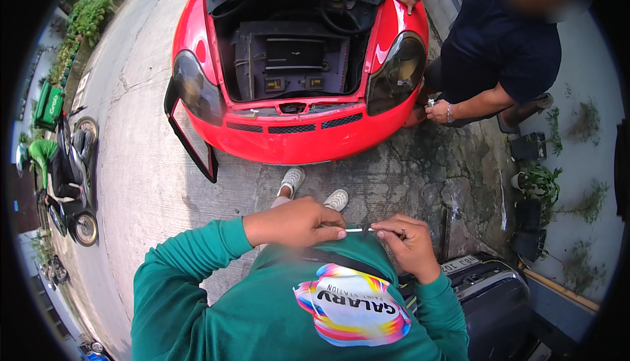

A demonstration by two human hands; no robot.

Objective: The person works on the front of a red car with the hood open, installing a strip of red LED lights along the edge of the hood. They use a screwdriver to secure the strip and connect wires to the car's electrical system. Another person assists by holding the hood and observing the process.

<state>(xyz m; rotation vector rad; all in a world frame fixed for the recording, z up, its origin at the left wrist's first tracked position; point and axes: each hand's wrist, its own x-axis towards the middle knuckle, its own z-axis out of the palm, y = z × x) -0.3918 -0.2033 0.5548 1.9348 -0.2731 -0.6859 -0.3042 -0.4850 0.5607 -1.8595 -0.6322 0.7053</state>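
A thin, straight white stick [357,230] spans the gap between the person's bare left hand [295,222] and bare right hand [410,243], just beyond the green long-sleeved shirt [262,315]. The left thumb and forefinger are clamped on it, the remaining fingers curled out of sight; the right thumb and forefinger pinch its other side (fingers cover both ends, so its full length cannot be told). Ahead stands a glossy red car [295,146], its front compartment open, its rear out of view. A co-worker in a dark navy shirt [499,52] touches its bodywork with one hand [405,1]; a small shiny object [430,101] by the other hand [438,111] is hard to make out
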